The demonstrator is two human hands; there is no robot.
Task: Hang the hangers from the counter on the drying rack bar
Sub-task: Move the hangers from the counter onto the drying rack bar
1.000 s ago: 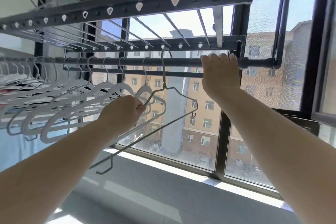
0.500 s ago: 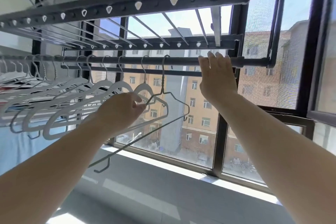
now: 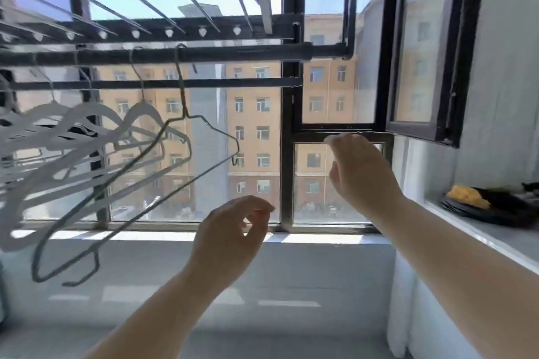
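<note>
A thin grey wire hanger [image 3: 180, 90] hangs by its hook from the dark drying rack bar [image 3: 233, 53], tilted with its lower end down to the left. Several white hangers [image 3: 87, 131] hang on the same bar to its left. My left hand [image 3: 230, 230] is below and to the right of the wire hanger, apart from it, fingers loosely curled and empty. My right hand [image 3: 361, 172] is lower than the bar, in front of the window frame, fingers apart and holding nothing.
The white counter [image 3: 501, 234] runs along the right wall, with dark hangers [image 3: 501, 207] piled on it and a yellow object [image 3: 466, 195] on top. An open window sash [image 3: 423, 46] juts inward at upper right. The window sill [image 3: 204, 236] lies below.
My left hand let go of the wire hanger, which now hangs on the bar. My right hand came off the bar and dropped. The view swung right and down, showing the counter.
</note>
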